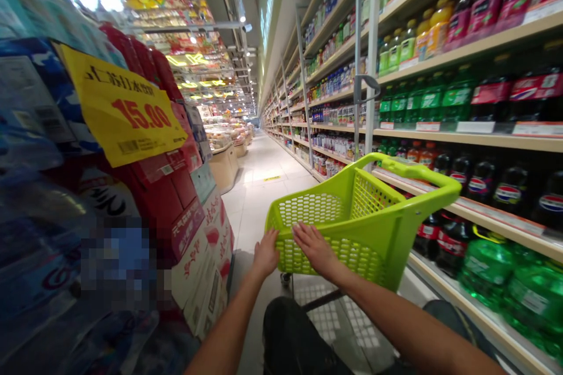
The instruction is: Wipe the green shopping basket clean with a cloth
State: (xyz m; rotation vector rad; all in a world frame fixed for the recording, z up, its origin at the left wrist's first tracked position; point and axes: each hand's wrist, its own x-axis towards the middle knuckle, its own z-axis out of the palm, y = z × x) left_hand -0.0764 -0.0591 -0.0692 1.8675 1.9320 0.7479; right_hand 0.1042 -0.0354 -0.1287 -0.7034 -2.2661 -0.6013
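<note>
A lime-green plastic shopping cart (pixel 398 222) stands turned sideways in front of me, its handle off to the right. My left hand (pixel 266 253) is closed around the front corner of its basket. Against the near side wall rests my right hand (pixel 313 246), fingers stretched out over the rim and onto the perforated plastic. What shows of the basket's inside is perforated walls and a child-seat panel (pixel 373 190). Below, a caster (pixel 285 279) and part of the dark lower frame are visible between my knees.
Shelves (pixel 475 137) of bottled soft drinks run along the right, close to the cart. Stacked drink cartons (pixel 162 205) and wrapped bottles crowd the left, under a yellow price sign (pixel 127 111). A pale tiled aisle (pixel 259 164) stretches ahead past display bins (pixel 222 167).
</note>
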